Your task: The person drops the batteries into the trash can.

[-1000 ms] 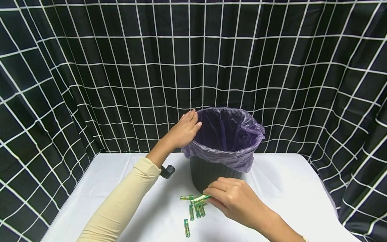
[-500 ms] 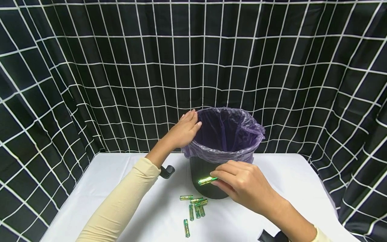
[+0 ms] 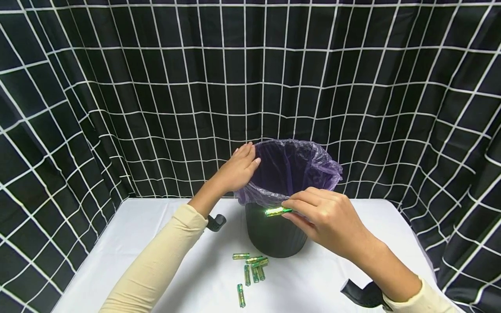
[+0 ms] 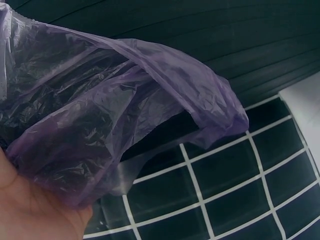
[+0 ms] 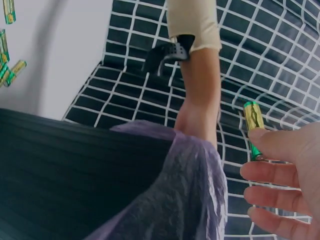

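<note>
My right hand (image 3: 326,219) pinches a green and gold battery (image 3: 276,211) between thumb and fingertips, in front of the near rim of a dark ribbed bin (image 3: 274,237). The right wrist view shows that battery (image 5: 254,120) clearly, its far end hidden by the fingers. A purple plastic bag (image 3: 328,167) lines the bin and folds over its rim. At the bin's left side, my left hand (image 3: 239,168) rests on the bag-covered rim with its fingers extended. In the left wrist view its palm (image 4: 40,215) touches the bag (image 4: 100,135).
Several more batteries (image 3: 247,275) lie on the white tabletop (image 3: 203,282) before the bin, a few of them overlapping. A black-and-white grid curtain (image 3: 176,95) surrounds the back and sides. Dark wrist mounts (image 3: 362,294) are strapped to the arms.
My right hand has lifted one battery from the pile and carried it up and slightly right toward the bin's rim. The left hand and the bin stay where they were.
</note>
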Motion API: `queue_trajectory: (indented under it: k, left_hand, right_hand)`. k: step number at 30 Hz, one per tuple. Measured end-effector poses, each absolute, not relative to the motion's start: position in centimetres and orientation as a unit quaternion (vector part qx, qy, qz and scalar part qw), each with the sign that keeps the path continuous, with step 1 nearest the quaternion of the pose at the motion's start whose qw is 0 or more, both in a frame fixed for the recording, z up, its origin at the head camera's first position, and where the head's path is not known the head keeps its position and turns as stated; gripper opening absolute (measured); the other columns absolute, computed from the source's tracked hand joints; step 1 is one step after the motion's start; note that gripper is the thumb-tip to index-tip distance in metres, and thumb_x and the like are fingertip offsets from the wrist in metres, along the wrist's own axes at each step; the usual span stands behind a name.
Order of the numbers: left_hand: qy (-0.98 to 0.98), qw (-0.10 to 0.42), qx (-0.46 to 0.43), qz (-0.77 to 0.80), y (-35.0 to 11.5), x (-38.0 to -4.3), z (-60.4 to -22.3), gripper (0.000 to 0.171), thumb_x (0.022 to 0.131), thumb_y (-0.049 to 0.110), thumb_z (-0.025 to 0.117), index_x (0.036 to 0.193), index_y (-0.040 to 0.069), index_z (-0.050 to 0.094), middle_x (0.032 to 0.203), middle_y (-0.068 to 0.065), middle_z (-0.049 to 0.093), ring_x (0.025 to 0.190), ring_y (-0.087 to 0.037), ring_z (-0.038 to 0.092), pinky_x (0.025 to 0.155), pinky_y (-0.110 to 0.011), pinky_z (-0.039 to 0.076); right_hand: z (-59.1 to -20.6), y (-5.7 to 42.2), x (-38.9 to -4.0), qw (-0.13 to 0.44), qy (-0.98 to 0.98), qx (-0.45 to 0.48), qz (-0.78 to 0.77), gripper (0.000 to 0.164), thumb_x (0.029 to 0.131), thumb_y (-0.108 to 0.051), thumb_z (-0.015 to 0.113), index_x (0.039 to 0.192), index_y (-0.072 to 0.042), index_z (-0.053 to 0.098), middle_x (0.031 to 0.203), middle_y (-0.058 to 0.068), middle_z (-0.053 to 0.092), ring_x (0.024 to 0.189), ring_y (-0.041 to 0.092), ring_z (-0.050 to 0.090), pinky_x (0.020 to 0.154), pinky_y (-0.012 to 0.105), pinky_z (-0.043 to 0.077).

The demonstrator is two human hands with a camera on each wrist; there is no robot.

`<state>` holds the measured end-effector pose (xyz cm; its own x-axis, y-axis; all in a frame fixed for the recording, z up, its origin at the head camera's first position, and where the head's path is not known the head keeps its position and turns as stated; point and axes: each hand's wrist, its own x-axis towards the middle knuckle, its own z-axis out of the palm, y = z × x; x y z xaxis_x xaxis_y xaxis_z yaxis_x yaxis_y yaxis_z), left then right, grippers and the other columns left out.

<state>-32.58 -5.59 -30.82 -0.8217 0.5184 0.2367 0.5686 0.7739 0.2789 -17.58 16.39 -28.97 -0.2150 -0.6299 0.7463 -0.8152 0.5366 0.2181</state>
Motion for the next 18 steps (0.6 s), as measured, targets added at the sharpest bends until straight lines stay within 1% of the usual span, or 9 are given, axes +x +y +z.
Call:
queue_trajectory:
  k: [6,12,18]
  left_hand:
    - [-0.937,0.085,-0.294,-0.168,-5.5,-32.9,-30.9,0.058,0.103,0.033,0.021,0.147,-0.005,0.019,0.156,-0.015,0.009,0.144,-0.026,0.005,0.117,-0.035,0.002]
    - [-0.938,0.076,-0.291,-0.173,-5.3,-32.8,-30.8,0.058,0.103,0.034,0.021,0.147,-0.004,0.017,0.156,-0.014,0.007,0.144,-0.023,0.002,0.117,-0.036,0.003]
    - [-0.938,0.084,-0.293,-0.165,-5.6,-32.6,-30.8,0.058,0.103,0.032,0.021,0.147,-0.005,0.019,0.156,-0.016,0.010,0.144,-0.026,0.005,0.117,-0.038,0.005]
  right_hand:
    - [-28.0,16.8,-18.5,0.419,-0.778,0.459,0.095,0.016,0.079,-0.018,0.073,0.094,-0.010,0.073,0.087,-0.004,0.068,0.072,0.012,0.064,0.058,0.029,0.053]
    - [-27.6,17.2,-19.2,0.415,-0.782,0.457,0.086,0.017,0.079,-0.017,0.073,0.094,-0.009,0.073,0.086,-0.003,0.069,0.072,0.013,0.065,0.058,0.030,0.054]
    - [-27.5,17.3,-20.1,0.407,-0.792,0.443,0.103,0.019,0.081,-0.021,0.073,0.095,-0.009,0.073,0.087,-0.003,0.069,0.073,0.015,0.066,0.058,0.032,0.054]
